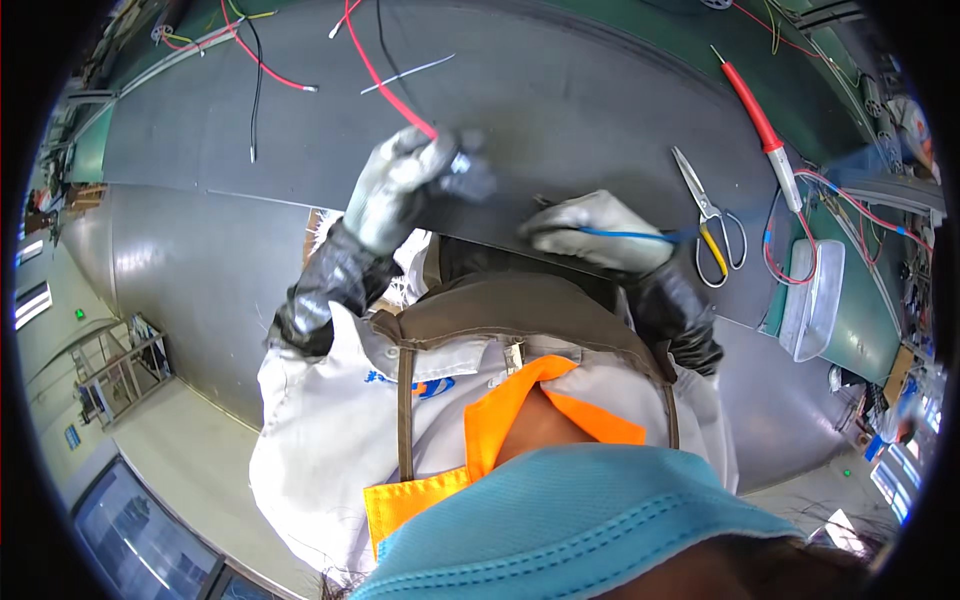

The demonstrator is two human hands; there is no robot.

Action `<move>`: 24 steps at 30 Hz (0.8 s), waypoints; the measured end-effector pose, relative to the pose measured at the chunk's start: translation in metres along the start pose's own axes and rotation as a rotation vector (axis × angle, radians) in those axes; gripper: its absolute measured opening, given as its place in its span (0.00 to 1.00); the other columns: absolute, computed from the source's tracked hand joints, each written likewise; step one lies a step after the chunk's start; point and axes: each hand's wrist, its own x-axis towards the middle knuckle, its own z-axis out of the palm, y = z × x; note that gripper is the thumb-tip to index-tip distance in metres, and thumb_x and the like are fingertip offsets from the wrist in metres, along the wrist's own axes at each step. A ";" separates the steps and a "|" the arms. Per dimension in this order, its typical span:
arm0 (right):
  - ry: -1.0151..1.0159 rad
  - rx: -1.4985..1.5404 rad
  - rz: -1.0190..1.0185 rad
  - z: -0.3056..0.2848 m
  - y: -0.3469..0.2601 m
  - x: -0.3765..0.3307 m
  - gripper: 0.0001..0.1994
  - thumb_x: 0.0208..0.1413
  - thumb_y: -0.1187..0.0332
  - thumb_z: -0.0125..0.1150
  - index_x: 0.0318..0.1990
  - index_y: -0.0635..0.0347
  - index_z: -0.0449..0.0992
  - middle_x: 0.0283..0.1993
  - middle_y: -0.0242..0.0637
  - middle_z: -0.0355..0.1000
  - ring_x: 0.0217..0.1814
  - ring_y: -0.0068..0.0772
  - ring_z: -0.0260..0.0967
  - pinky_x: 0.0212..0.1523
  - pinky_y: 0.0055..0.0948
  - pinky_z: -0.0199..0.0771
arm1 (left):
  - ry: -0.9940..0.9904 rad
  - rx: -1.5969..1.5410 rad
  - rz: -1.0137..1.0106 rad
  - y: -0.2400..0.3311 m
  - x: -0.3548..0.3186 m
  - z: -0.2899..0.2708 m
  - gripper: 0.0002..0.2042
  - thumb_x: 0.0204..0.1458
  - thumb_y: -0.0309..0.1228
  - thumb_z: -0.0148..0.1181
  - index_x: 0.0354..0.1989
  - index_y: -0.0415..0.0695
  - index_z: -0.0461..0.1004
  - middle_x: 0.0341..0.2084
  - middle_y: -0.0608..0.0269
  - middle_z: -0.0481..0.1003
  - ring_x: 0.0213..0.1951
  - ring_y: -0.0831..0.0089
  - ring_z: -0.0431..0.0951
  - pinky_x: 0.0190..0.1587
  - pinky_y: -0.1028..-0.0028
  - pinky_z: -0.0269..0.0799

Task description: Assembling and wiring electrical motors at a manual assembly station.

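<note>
My left hand [390, 185], in a grey-white glove with a black sleeve, is closed on the end of a red cable [382, 85] over the dark worktop. Beside its fingers is a shiny, blurred dark patch that I cannot make out. My right hand [598, 230], gloved too, is lower and to the right, near the worktop's front edge. Its fingers are curled together, and a thin blue strip [627, 235] runs across it and out to the right. To the right of this hand lie scissors [708, 212] with grey blades and a partly yellow handle.
A red-handled tool with a pointed metal tip [752, 108] lies at the right, its cord trailing by a pale tray [812, 300]. A white strip [408, 74] crosses behind the red cable. A black wire [257, 95] and another red cable [268, 68] lie at the far left.
</note>
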 end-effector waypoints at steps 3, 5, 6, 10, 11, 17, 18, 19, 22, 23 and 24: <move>0.498 0.011 -0.125 0.017 -0.026 0.015 0.19 0.65 0.63 0.57 0.60 0.59 0.75 0.35 0.37 0.79 0.33 0.26 0.76 0.41 0.26 0.77 | 0.073 -0.081 0.050 -0.006 0.029 0.012 0.25 0.63 0.42 0.59 0.56 0.29 0.69 0.46 0.51 0.79 0.44 0.66 0.82 0.51 0.67 0.77; 0.560 0.127 0.026 0.010 -0.058 0.021 0.21 0.65 0.64 0.55 0.64 0.59 0.70 0.34 0.37 0.79 0.32 0.26 0.75 0.40 0.26 0.76 | 0.103 -0.062 0.053 -0.003 0.033 0.021 0.24 0.63 0.41 0.59 0.56 0.29 0.70 0.45 0.50 0.79 0.44 0.65 0.82 0.51 0.67 0.77; 0.632 0.230 0.184 0.006 -0.070 0.023 0.24 0.66 0.64 0.53 0.68 0.58 0.66 0.33 0.37 0.78 0.31 0.25 0.74 0.39 0.26 0.76 | 0.114 -0.045 0.053 -0.001 0.039 0.029 0.23 0.64 0.40 0.58 0.56 0.29 0.71 0.44 0.50 0.79 0.45 0.64 0.82 0.51 0.66 0.77; 0.682 0.243 0.202 0.004 -0.064 0.046 0.29 0.65 0.66 0.51 0.73 0.56 0.57 0.31 0.36 0.77 0.29 0.22 0.71 0.34 0.26 0.76 | 0.153 -0.152 0.030 -0.005 0.046 0.049 0.20 0.65 0.38 0.56 0.53 0.30 0.74 0.39 0.52 0.80 0.42 0.67 0.82 0.47 0.68 0.78; 0.708 0.243 0.222 0.003 -0.064 0.049 0.29 0.65 0.66 0.51 0.73 0.56 0.56 0.31 0.36 0.77 0.29 0.21 0.71 0.34 0.25 0.75 | 0.152 -0.159 0.027 -0.003 0.047 0.051 0.20 0.65 0.38 0.56 0.53 0.30 0.74 0.39 0.52 0.80 0.42 0.67 0.82 0.47 0.68 0.78; 0.773 0.124 0.098 0.006 -0.052 0.058 0.31 0.63 0.75 0.54 0.73 0.62 0.55 0.35 0.39 0.78 0.29 0.22 0.72 0.32 0.23 0.75 | 0.153 -0.147 -0.009 -0.001 0.048 0.057 0.21 0.65 0.40 0.55 0.54 0.32 0.74 0.38 0.55 0.80 0.38 0.70 0.79 0.43 0.70 0.74; 0.777 0.122 0.103 0.007 -0.049 0.060 0.31 0.63 0.75 0.54 0.73 0.62 0.55 0.35 0.39 0.78 0.29 0.22 0.72 0.32 0.23 0.75 | 0.147 -0.160 0.000 -0.002 0.049 0.061 0.19 0.65 0.39 0.56 0.52 0.32 0.75 0.37 0.57 0.80 0.35 0.73 0.77 0.41 0.72 0.74; 0.804 0.050 0.038 0.007 -0.045 0.061 0.31 0.62 0.77 0.55 0.73 0.63 0.55 0.38 0.41 0.78 0.29 0.23 0.73 0.31 0.23 0.76 | 0.139 -0.174 0.008 -0.003 0.050 0.063 0.17 0.65 0.37 0.56 0.50 0.33 0.76 0.36 0.58 0.80 0.32 0.76 0.75 0.39 0.75 0.73; 0.884 -0.105 -0.049 0.005 -0.035 0.067 0.33 0.60 0.80 0.57 0.73 0.62 0.54 0.45 0.43 0.77 0.30 0.23 0.75 0.31 0.23 0.78 | 0.134 -0.168 0.060 -0.014 0.057 0.069 0.16 0.65 0.37 0.57 0.49 0.34 0.76 0.36 0.59 0.79 0.32 0.77 0.74 0.37 0.76 0.70; 0.873 0.013 0.018 0.007 -0.034 0.070 0.34 0.60 0.80 0.57 0.73 0.60 0.54 0.46 0.42 0.77 0.30 0.23 0.75 0.31 0.23 0.78 | 0.194 -0.318 0.048 -0.017 0.056 0.072 0.16 0.64 0.37 0.58 0.50 0.34 0.75 0.37 0.60 0.79 0.33 0.77 0.74 0.37 0.75 0.69; 0.870 0.122 0.095 0.005 -0.035 0.067 0.34 0.60 0.79 0.57 0.74 0.59 0.54 0.46 0.42 0.77 0.31 0.23 0.75 0.32 0.22 0.79 | 0.203 -0.358 0.015 -0.022 0.056 0.069 0.17 0.64 0.36 0.57 0.52 0.34 0.74 0.38 0.58 0.78 0.34 0.75 0.73 0.38 0.72 0.69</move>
